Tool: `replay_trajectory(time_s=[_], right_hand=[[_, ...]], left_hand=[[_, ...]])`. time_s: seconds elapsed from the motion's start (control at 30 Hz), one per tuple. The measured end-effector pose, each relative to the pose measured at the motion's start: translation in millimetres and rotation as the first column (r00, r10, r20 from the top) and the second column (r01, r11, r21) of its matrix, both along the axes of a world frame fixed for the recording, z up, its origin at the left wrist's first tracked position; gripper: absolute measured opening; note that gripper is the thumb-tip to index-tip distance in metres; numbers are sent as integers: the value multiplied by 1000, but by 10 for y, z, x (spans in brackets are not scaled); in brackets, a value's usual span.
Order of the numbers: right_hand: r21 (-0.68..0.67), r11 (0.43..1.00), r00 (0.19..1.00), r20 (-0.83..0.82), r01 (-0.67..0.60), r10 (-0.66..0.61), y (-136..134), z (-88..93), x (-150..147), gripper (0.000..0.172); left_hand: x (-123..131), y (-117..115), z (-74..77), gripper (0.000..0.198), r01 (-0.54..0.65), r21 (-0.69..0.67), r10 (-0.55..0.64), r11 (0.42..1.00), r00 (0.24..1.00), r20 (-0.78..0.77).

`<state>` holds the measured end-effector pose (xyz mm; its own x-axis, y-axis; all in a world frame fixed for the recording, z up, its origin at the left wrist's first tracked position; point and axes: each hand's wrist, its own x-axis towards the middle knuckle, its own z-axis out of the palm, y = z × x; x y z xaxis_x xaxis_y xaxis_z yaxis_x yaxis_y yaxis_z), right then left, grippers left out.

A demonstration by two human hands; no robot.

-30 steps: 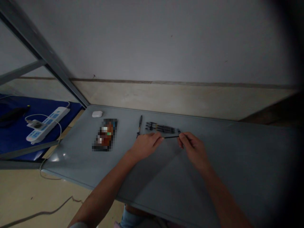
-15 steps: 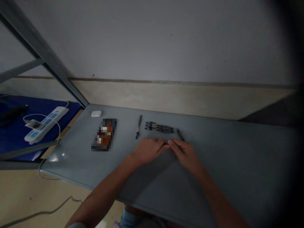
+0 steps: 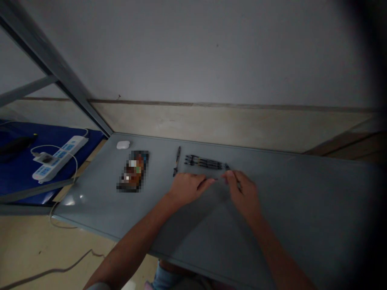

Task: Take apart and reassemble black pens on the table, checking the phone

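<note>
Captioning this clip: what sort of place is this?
Probably a bare utility room or makeshift workspace: a grey table against a plain two-tone wall, a row of pens on it, and a power strip on a blue surface.

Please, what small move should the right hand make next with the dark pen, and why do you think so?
Probably the right hand should turn the dark pen and lay it beside the row of pens, parallel to them. The hand seems to hold this pen close to the row's right end, but the pen lies at an angle to the row, so a small turn looks needed.
</note>
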<state>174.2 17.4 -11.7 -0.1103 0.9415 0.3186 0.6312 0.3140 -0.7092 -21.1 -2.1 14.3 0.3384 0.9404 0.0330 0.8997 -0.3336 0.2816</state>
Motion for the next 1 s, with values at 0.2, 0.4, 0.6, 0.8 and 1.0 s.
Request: replay_trajectory(time_s=[0.2,0.4,0.6,0.8,1.0], right_hand=[[234,954,893,362,189,-266,181,-199,211,50],[105,969,840,485,223,-245,157,-233,279,40],[55,928,876,314,368,-366,128,-64,252,25],[-102,978,943,-262,182,-203,86,104,143,28],[-261,955,710,-699,-138,-88,44,102,33,24]], left_hand=[[-7,7,1,64,-20,-6,20,1000,1000,-3],[-13,8,-21,61,-21,37,20,999,999,28],[-12,10,-58,61,-32,66,29,997,999,41],[-14,10,-60,62,-31,51,29,998,999,32],[-18,-3,-42,61,-30,42,29,999,999,26]])
